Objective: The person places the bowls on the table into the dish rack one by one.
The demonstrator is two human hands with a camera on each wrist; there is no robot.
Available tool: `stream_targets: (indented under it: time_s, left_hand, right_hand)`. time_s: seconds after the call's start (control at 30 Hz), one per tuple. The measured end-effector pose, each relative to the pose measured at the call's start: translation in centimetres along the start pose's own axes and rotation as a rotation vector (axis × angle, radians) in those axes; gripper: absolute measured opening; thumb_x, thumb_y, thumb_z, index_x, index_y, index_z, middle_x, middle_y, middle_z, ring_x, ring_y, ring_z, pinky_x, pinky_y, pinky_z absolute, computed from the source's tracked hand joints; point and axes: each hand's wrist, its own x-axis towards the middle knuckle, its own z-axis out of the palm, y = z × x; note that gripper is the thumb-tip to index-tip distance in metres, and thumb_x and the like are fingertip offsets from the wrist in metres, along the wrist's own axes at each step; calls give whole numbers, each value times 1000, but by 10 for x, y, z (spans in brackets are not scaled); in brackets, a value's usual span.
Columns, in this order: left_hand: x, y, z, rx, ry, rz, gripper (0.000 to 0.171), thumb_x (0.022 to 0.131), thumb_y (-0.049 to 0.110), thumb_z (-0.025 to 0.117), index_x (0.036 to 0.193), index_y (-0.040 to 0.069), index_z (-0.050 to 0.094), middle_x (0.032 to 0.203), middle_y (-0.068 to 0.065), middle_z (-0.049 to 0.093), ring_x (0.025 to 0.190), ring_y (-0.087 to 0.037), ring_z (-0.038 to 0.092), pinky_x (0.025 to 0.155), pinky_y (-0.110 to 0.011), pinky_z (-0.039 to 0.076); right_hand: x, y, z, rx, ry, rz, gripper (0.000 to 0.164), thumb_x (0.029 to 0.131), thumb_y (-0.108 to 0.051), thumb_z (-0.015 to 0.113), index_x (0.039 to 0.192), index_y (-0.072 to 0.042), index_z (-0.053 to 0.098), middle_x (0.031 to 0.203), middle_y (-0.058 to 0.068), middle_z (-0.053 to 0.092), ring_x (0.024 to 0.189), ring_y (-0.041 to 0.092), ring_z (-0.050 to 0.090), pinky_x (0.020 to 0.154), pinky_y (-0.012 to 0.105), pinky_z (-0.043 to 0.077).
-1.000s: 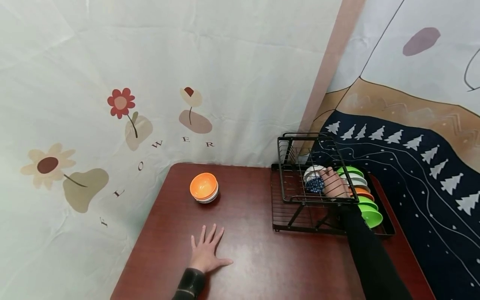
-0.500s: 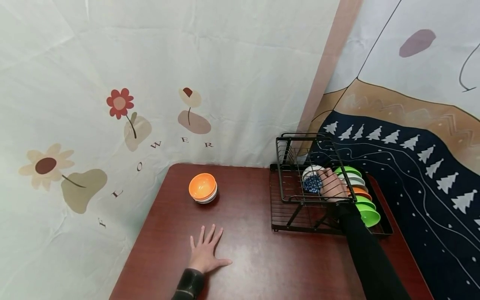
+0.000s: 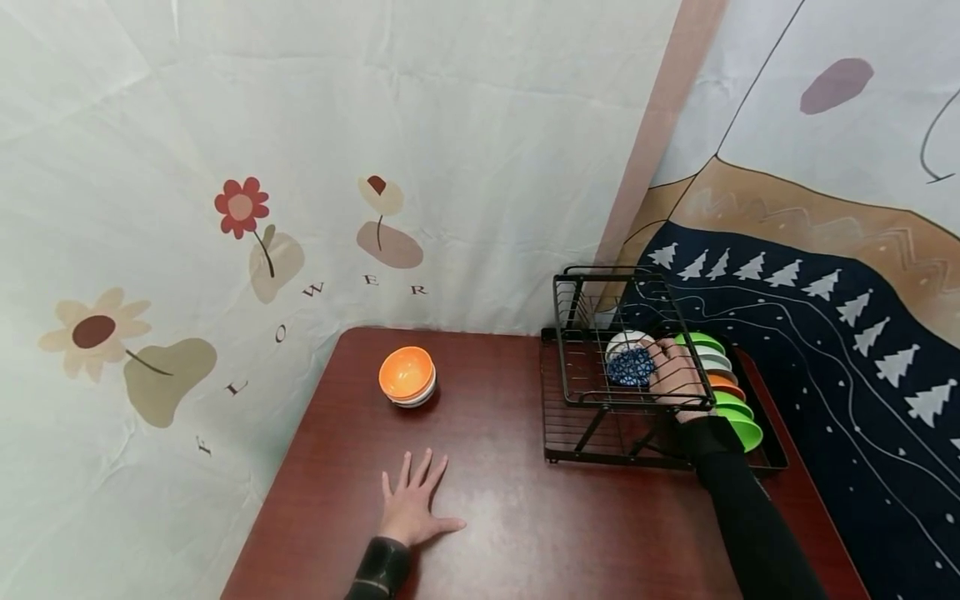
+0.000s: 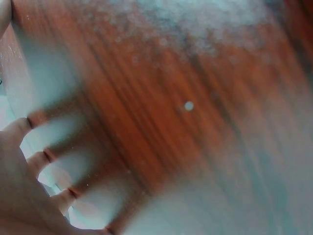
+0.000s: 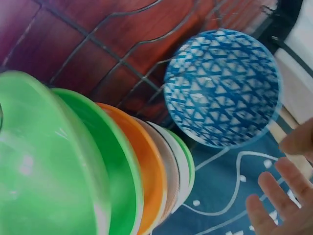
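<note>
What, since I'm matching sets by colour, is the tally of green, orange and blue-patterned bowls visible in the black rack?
Green bowls: 3
Orange bowl: 1
Blue-patterned bowl: 1
Total: 5

Bowl stack (image 3: 407, 377) left on table (image 3: 495, 417), rack (image 3: 637, 405) right, bowl row (image 3: 724, 384) along its right side

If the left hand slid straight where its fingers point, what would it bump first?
Probably the bowl stack, orange on top, though the left hand might only clip its right side.
</note>
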Motion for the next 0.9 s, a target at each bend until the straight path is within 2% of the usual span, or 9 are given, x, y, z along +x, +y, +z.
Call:
stream_targets:
  time_s: [0.07, 0.17, 0.3, 0.4, 0.53, 0.6, 0.73, 0.83, 0.9]
  left_hand:
    - [1, 0, 0, -1, -1, 0, 119, 70, 79, 90, 169, 28, 47, 181, -9, 38, 170, -50, 22, 126, -88, 12]
    - [1, 0, 0, 2, -7, -4, 119, 70, 79, 89, 169, 28, 47, 181, -9, 37, 170, -50, 22, 127, -88, 12]
    - [2, 0, -2, 8, -16, -6, 118, 71, 78, 89, 169, 28, 46, 182, -9, 36, 170, -50, 21, 127, -88, 12]
    - [2, 1, -2, 6, -21, -4, 118, 72, 77, 89, 170, 29, 45, 182, -9, 35, 171, -50, 20, 127, -88, 11]
    - [2, 1, -3, -2, -16, 1, 118, 72, 77, 90, 170, 29, 46, 182, -9, 35, 171, -50, 20, 127, -88, 11]
    - [2, 0, -1, -5, -13, 0, 118, 71, 77, 90, 170, 29, 46, 182, -9, 35, 171, -49, 20, 127, -88, 11]
    - [2, -2, 0, 0, -11, -2, 118, 71, 77, 89, 170, 29, 45, 182, -8, 35, 171, -49, 20, 127, -88, 11]
    - [2, -2, 0, -1, -15, 2, 117, 72, 77, 89, 170, 29, 45, 182, -9, 35, 171, -49, 20, 127, -88, 10]
    - [2, -1, 0, -3, -16, 4, 117, 72, 76, 90, 170, 29, 45, 182, -9, 35, 171, -50, 20, 127, -89, 11]
  right_hand:
    - [-4, 0, -6, -5, -35, 6, 50, 88, 7, 66, 138, 10, 67, 127, 38, 65, 118, 55, 63, 103, 66, 54]
    - [-17, -2, -21, -11, -104, 75, 50, 94, 2, 67, 144, 5, 64, 133, 37, 64, 123, 54, 61, 104, 67, 53]
    - [-50, -6, -33, 8, -30, 120, 52, 95, 2, 67, 147, 1, 64, 140, 38, 62, 132, 57, 57, 111, 69, 47]
    - [-79, -11, -35, -7, 51, 124, 42, 93, 0, 74, 134, 7, 69, 140, 40, 60, 136, 59, 53, 117, 70, 42]
    - [-116, -26, -35, 11, 43, 216, 43, 95, -6, 78, 134, 8, 66, 143, 40, 55, 141, 59, 47, 117, 73, 39]
    - [-134, -33, -33, 28, 15, 254, 55, 98, -13, 77, 148, 3, 60, 148, 37, 53, 144, 58, 45, 122, 72, 36]
    - [-167, -46, -22, 46, -94, 301, 75, 107, -34, 69, 171, -10, 38, 168, 30, 44, 160, 53, 34, 137, 68, 15]
    - [-190, -54, -11, 64, -208, 346, 88, 108, -49, 66, 177, -12, 26, 180, 26, 29, 169, 50, 19, 139, 68, 2]
    - [-201, -58, -4, 87, -297, 380, 94, 106, -57, 66, 177, -10, 24, 183, 25, 21, 171, 51, 12, 136, 74, 3]
